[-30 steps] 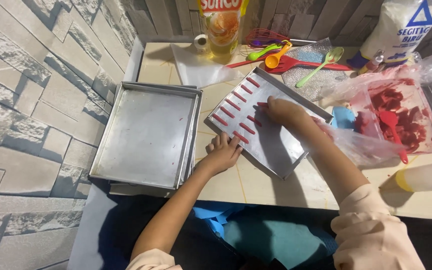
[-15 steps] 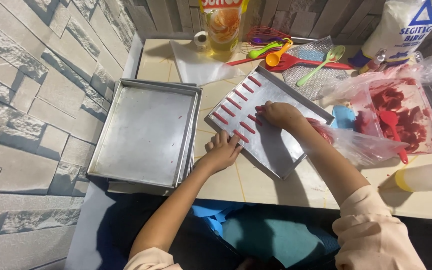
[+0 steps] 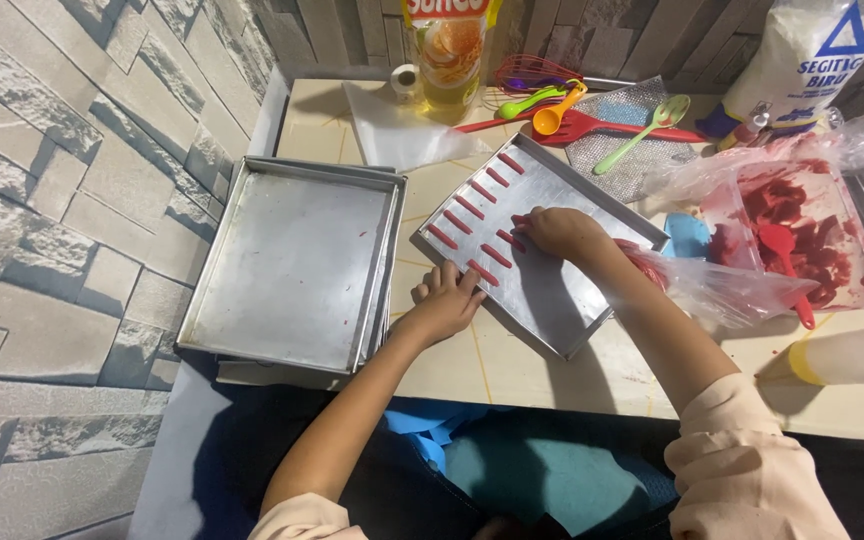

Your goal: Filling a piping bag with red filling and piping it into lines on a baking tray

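A tilted metal baking tray (image 3: 552, 300) lies on the tiled counter with two rows of short red dough strips (image 3: 468, 207) piped on it. My left hand (image 3: 445, 300) rests on the tray's near left edge, fingers spread on the rim. My right hand (image 3: 558, 231) sits over the middle of the tray, closed around the tip of a clear piping bag (image 3: 722, 290) with red batter, which trails off to the right. The bag's tip is hidden under my fingers.
A stack of empty square metal pans (image 3: 292, 265) stands to the left. A clear bowl of red batter with a red spatula (image 3: 812, 245) is at right. An oil pouch (image 3: 449, 50), coloured spoons (image 3: 562, 105), a flour bag (image 3: 812, 50) and a squeeze bottle (image 3: 852, 355) surround the tray.
My right hand has shifted slightly along the tray beside the second row of strips. My left hand stays on the tray's edge.
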